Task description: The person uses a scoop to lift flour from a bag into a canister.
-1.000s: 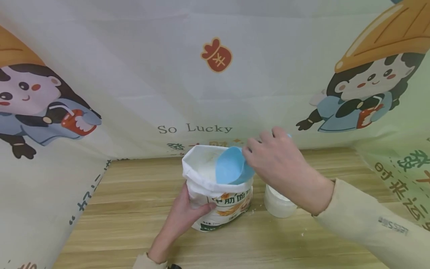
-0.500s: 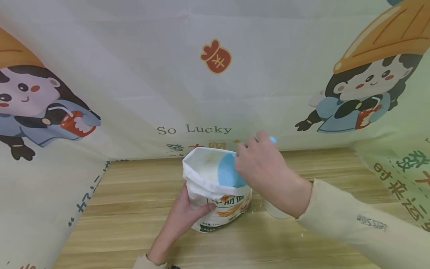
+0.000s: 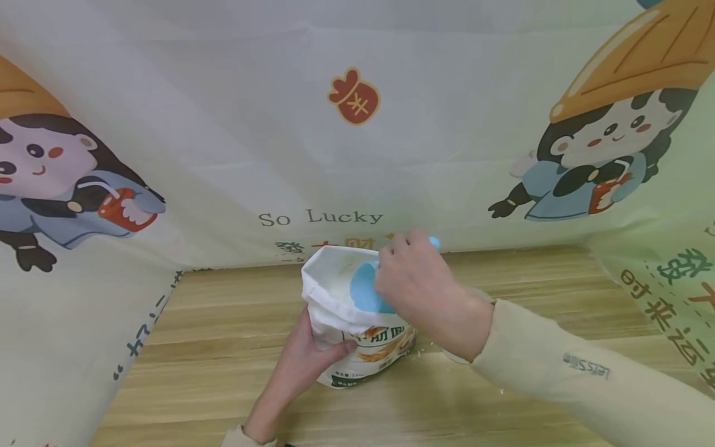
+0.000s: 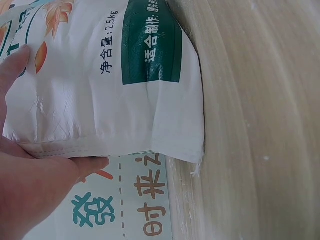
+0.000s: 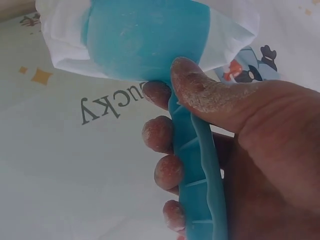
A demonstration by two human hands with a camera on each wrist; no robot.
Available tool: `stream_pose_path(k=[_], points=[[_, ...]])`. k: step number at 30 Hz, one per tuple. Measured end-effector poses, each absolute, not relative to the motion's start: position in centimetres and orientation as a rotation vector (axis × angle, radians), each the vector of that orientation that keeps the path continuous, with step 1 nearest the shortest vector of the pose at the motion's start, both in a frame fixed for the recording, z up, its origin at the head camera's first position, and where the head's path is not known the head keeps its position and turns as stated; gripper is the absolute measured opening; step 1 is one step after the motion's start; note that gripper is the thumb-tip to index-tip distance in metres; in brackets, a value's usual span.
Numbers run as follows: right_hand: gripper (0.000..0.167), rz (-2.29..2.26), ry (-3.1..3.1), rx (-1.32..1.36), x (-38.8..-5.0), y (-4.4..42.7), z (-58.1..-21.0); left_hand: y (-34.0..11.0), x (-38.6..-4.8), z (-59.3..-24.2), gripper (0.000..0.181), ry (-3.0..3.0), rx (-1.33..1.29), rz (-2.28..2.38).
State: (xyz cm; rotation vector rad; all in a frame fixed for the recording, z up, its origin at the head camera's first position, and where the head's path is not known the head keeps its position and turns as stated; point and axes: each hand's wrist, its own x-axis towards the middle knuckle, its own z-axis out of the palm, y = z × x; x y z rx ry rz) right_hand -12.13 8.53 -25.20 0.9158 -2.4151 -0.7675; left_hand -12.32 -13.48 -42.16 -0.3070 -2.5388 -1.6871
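Note:
A white flour bag (image 3: 335,310) with printed wheat stands upright on the table, its top rolled back and wide. My left hand (image 3: 313,351) grips the bag's left side, thumb across the front; the left wrist view shows the bag's printed lower part (image 4: 125,110) beside that thumb. My right hand (image 3: 421,282) holds a blue scoop (image 3: 365,288) by its handle (image 5: 195,170), fingers curled round it and dusted with white powder. The scoop's bowl (image 5: 150,40) is inside the bag's mouth. How much it holds is hidden.
A whitish round container (image 3: 455,356) stands right of the bag, mostly hidden behind my right forearm. White specks lie on the wooden table (image 3: 234,323) near it. Printed cloth (image 3: 251,124) rises behind the table and along both sides.
My right hand has moved left and down with the scoop, whose bowl sits lower in the bag. The container is more covered by my arm. My left hand keeps its grip.

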Motion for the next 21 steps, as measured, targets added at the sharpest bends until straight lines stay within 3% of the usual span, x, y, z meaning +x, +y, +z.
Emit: stream_pose_path(k=[21], points=[[0.011, -0.488, -2.364, 1.114, -14.7, 9.3, -27.5, -13.5, -12.4, -42.2, 0.090, -2.495, -0.371, -1.760]])
